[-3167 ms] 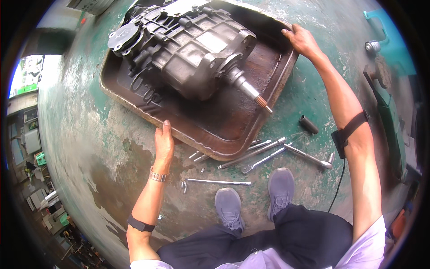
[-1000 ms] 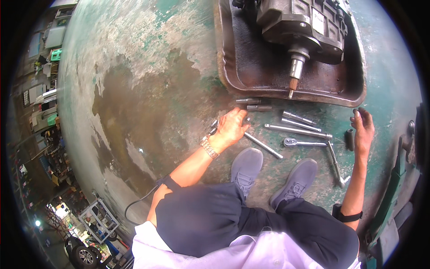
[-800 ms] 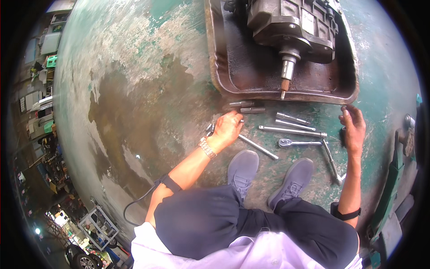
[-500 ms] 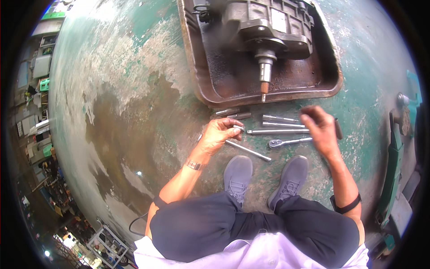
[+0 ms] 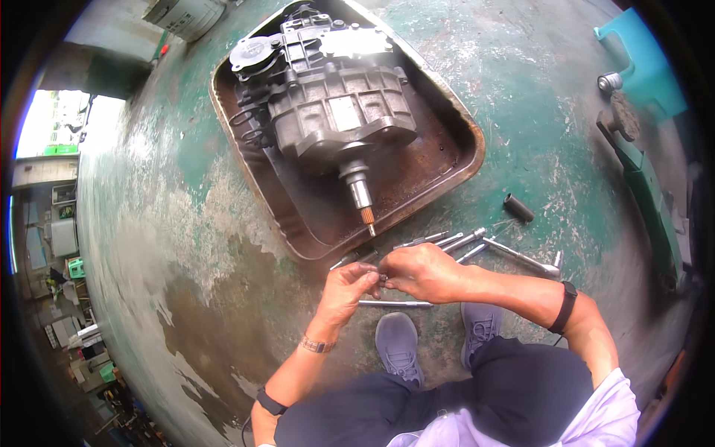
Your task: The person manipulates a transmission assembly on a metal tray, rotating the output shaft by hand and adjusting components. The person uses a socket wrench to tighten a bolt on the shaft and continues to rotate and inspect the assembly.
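My left hand (image 5: 348, 289) and my right hand (image 5: 423, 273) meet in front of me, both closed in a pinch. Between their fingertips is a small metal piece (image 5: 383, 278), mostly covered; its exact kind does not show. Just beneath the hands lies a chrome bar (image 5: 395, 304). Several metal tools lie beyond and beside my right hand, partly hidden by it, among them a long chrome extension bar (image 5: 465, 241) and a bar with an angled end (image 5: 521, 257). Farther right lies a dark deep socket (image 5: 519, 208).
Beyond the tools, a rusty metal tray (image 5: 471, 167) holds a gearbox (image 5: 339, 112), its splined shaft (image 5: 360, 195) pointing toward me. On the right are a green floor jack (image 5: 646, 197) and a turquoise plastic stool (image 5: 646, 63). A pail (image 5: 186, 16) stands far left.
My right hand has come left from over the tools to meet my left hand at the small metal piece. The view has shifted, showing more of the gearbox.
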The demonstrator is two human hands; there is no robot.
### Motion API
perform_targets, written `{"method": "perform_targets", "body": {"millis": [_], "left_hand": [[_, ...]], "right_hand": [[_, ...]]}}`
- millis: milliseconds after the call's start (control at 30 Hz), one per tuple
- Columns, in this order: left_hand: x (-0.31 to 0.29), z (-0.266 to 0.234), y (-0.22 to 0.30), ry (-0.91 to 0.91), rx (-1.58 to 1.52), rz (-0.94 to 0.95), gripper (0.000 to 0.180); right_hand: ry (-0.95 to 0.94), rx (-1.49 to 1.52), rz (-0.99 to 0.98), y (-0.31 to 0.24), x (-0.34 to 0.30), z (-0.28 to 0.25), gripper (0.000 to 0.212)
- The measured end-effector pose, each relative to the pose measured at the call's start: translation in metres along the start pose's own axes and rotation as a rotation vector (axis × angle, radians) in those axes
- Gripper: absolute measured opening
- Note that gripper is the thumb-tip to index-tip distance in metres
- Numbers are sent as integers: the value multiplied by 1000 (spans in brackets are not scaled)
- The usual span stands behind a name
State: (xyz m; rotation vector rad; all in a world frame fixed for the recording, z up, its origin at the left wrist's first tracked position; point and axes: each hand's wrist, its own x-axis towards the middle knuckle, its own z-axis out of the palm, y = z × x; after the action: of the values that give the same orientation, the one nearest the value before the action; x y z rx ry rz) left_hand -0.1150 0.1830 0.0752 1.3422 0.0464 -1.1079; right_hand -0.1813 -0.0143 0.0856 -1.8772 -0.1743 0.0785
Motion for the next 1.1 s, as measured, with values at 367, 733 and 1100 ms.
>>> {"method": "perform_targets", "body": {"millis": [367,733,1100], "left_hand": [[51,38,99,-25,371,-21,26],[79,27,97,100,351,197,24],[91,12,91,165,346,203,28]], "right_hand": [[318,-120,-53,5,30,-46,12],[532,-200,134,51,60,-77,22],[519,-138,263,62,85,-53,26]]}}
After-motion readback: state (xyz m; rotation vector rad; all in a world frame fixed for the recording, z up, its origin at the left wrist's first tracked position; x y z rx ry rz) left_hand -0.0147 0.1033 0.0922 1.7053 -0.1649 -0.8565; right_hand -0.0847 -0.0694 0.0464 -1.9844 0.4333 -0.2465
